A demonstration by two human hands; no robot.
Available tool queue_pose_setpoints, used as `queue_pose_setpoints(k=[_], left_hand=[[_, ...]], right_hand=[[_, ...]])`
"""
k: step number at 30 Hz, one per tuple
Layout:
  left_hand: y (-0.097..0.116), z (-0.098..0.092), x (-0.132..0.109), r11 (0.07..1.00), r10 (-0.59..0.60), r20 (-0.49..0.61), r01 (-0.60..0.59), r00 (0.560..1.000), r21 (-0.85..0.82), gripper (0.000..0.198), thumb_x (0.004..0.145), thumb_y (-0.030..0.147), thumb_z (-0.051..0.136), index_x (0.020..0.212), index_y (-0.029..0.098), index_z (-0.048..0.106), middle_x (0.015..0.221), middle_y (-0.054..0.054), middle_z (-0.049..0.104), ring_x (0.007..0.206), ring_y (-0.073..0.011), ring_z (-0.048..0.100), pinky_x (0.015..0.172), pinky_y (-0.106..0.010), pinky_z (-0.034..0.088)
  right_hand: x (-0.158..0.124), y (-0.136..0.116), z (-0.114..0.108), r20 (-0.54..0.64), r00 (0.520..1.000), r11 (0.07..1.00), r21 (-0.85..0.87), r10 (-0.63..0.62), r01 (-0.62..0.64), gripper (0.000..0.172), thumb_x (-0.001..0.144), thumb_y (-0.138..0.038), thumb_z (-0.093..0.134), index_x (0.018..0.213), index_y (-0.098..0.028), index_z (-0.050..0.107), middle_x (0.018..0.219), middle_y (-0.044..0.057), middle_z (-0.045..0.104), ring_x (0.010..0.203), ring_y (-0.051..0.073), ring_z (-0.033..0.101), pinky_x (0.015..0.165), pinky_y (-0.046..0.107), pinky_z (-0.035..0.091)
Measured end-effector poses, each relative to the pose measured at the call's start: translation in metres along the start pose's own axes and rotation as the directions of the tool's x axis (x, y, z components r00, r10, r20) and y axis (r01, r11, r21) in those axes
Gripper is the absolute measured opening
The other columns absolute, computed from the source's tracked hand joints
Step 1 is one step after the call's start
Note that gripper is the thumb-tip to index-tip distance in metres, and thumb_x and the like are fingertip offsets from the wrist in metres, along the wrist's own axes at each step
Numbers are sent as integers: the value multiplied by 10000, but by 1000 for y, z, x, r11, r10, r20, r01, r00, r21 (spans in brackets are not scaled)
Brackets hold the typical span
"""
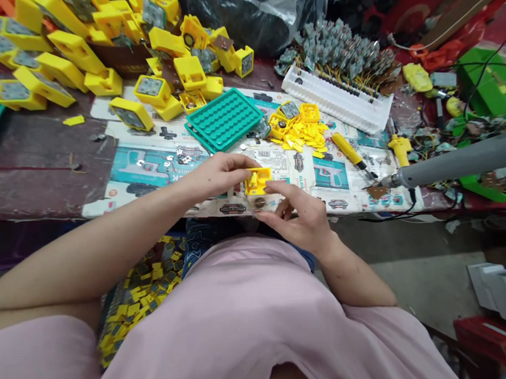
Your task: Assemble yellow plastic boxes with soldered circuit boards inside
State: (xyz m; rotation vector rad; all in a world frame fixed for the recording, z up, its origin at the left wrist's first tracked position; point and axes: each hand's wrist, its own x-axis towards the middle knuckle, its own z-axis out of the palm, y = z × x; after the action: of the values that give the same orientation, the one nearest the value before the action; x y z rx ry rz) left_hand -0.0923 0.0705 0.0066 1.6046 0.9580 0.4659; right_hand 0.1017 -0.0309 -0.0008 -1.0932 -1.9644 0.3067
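My left hand (218, 176) grips a small yellow plastic housing (257, 181) by its left side, just above the table's near edge. My right hand (296, 214) is below and right of it, thumb touching the housing's right edge, fingers pinching a small dark round part (260, 202). Behind the housing lies a teal dimpled tray (223, 118) and a pile of small yellow plastic pieces (301, 130).
Many yellow housings (77, 51) are heaped at the back left. A white rack of wired circuit boards (337, 95) sits back right, a yellow-handled screwdriver (351, 152) beside it. A grey soldering tool (457, 162) points in from the right. A bin of yellow parts (143, 287) stands below the table.
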Motion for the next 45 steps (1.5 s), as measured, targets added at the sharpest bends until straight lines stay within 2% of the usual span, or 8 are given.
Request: queue_pose_setpoints(k=[7,13,18,22,26,34,41,45], left_hand=[[13,1,21,644,160,283,-317,946,697,410,910,181,422,1206,182,705,1326,-78,678,1198,-226,645,1048,-352,476],[5,10,-3,321,419,123,-274,900,907,488,989,406,370,1234,122,682,1234,-171,713,1103,-341,689,952,-496,510],[-1,6,-11,192,398,213,-308,892,932,543,935,483,413,1212,95,672,1104,-215,734,1004,-413,687,936,-582,457],[-4,16,-4,242,418,184,-304,890,921,552,884,570,400,1141,174,687,859,-150,735,885,-401,686,863,-560,462],[-3,23,1,294,411,186,-323,892,900,552,893,582,401,1138,182,692,864,-152,731,908,-401,679,818,-541,446],[8,18,-11,280,503,150,-325,851,903,484,935,469,488,1320,188,571,1312,-199,643,1166,-406,623,1013,-619,417],[13,34,-9,298,642,251,-538,724,789,253,924,255,543,1131,244,689,1202,-123,720,1049,-312,693,1041,-573,451],[19,56,-13,290,674,336,-654,658,699,230,931,223,528,1055,199,720,1071,-107,763,934,-255,726,825,-392,572]], right_hand=[[2,1,-1,-117,993,997,-72,-34,26,100,924,-156,616,1002,-187,671,856,15,764,566,61,620,567,176,518],[-27,15,-56,-261,944,917,-388,-204,91,140,974,-261,557,923,-216,680,750,-5,756,684,105,717,644,209,553],[-68,77,-141,-704,696,591,-503,144,-631,440,1026,-416,357,861,-204,705,691,24,696,607,139,633,640,275,513],[-64,134,-174,-596,628,229,-608,500,-760,400,934,-439,525,1181,-167,685,1166,161,689,1074,281,603,892,402,488],[-42,162,-175,-541,526,89,-636,656,-767,435,924,-392,524,1236,-116,647,1196,221,628,1127,324,522,867,409,440],[-59,146,-181,-609,537,168,-556,584,-814,377,971,-350,385,1082,-113,657,1075,189,657,992,265,590,851,387,445],[-106,68,-192,-878,288,631,20,382,-775,486,861,-700,465,938,-220,478,711,24,647,374,95,465,381,262,324],[-108,11,-185,-919,323,799,-13,228,-602,445,846,-677,559,897,-254,428,579,-52,583,304,70,368,309,230,237]])
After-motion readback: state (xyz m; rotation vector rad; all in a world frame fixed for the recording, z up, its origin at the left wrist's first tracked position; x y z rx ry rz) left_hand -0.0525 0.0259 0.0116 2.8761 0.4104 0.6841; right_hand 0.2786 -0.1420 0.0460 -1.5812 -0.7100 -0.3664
